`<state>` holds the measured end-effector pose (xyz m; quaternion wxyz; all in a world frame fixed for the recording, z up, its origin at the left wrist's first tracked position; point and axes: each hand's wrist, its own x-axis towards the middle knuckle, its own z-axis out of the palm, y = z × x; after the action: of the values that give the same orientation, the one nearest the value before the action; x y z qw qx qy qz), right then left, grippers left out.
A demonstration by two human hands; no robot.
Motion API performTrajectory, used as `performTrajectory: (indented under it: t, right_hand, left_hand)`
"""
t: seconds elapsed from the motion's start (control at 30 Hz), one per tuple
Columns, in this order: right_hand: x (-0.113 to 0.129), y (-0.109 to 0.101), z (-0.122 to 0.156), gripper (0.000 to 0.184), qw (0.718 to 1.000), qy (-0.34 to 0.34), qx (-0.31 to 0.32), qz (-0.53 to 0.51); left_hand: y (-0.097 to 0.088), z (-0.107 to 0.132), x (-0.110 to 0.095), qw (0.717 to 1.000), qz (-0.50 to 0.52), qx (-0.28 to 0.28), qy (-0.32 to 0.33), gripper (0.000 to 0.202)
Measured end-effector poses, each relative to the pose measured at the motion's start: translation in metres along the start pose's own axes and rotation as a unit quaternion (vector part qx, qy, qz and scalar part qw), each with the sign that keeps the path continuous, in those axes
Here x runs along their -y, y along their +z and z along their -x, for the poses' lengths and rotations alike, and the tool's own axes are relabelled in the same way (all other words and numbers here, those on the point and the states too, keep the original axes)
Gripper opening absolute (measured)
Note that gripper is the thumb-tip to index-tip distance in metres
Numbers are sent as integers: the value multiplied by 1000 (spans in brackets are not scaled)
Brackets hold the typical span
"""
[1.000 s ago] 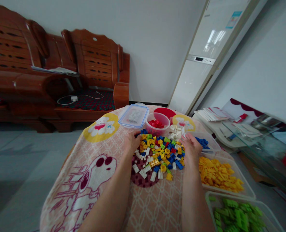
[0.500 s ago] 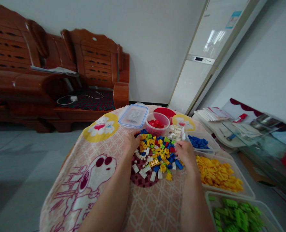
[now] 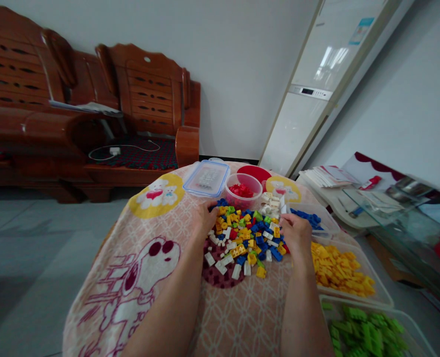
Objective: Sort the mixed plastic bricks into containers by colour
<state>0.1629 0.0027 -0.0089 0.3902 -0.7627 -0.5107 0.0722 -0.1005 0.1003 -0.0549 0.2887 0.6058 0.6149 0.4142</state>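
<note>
A loose pile of small toy building bricks (image 3: 242, 238) in yellow, white, blue, green and red covers the middle of the round table. My left hand (image 3: 205, 217) is at the pile's left edge, its fingers curled beside some blue bricks (image 3: 222, 202); whatever is between them is hidden. At the right edge, my right hand (image 3: 297, 232) has its thumb and fingertips drawn together over the bricks. I cannot make out what they pinch. Behind the pile are a round pink tub (image 3: 243, 198) with red bricks and a heap of white bricks (image 3: 270, 203).
Clear bins of blue bricks (image 3: 307, 218), yellow bricks (image 3: 341, 270) and green bricks (image 3: 366, 332) line the right side. A clear lid (image 3: 207, 177) lies at the back on the patterned tablecloth (image 3: 242, 317). Beyond stand a wooden chair (image 3: 149, 94) and a glass-topped table (image 3: 398, 218).
My right hand has shifted a little right, away from the pile's middle, uncovering more blue, white and yellow bricks there. My left hand has stayed nearly in place.
</note>
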Motion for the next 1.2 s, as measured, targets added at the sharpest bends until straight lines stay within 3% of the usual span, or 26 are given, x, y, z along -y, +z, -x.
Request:
performTrajectory:
  t: [0.2,0.33,0.43,0.53,0.77,1.07,1.2]
  right_hand:
    - [13,3,5,32,990,-22,43,131]
    - [13,2,6,37,995,28,92,14]
    - [8,1,4,41,997,36,58,-27]
    - [3,2,2,37,997,12,30,63]
    - [10,10,7,33,976,-35,87,196]
    - [11,11,9,28,976,-47,97,189]
    - [7,6,7,32,994,-45,77,65]
  left_hand:
    - [-1,1,-2,1000,-11,3,-11,36]
    - [-1,1,-4,1000,-9,-1,-14,35]
    - [0,0,-2,1000,-8,-4,-13,34]
    - [1,-1,1,1000,-5,-4,-11,35]
    - [0,0,-1,1000,-10,6,-18,37]
    - [2,0,0,1000,-9,-6,-6,36]
    - [3,-1,1,1000,-14,-8,-10,35]
